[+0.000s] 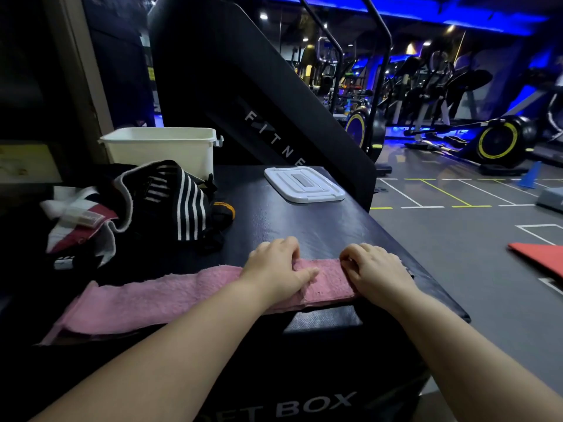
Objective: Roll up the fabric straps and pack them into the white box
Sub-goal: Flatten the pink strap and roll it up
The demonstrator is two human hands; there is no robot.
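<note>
A pink fabric strap (158,300) lies flat along the near edge of a black soft box (304,226). My left hand (274,266) rests on the strap near its right part, fingers curled over its far edge. My right hand (374,266) grips the strap's right end with curled fingers. A heap of black-and-white striped straps (182,202) and a white and maroon strap (76,220) lies at the left. Behind the heap stands the open white box (161,147). Its white lid (304,184) lies flat to the right.
A large black fitness machine (259,95) rises behind the soft box. To the right, the grey gym floor (457,239) carries painted lines, a red mat (542,257), a blue cone (530,175) and exercise bikes (499,141).
</note>
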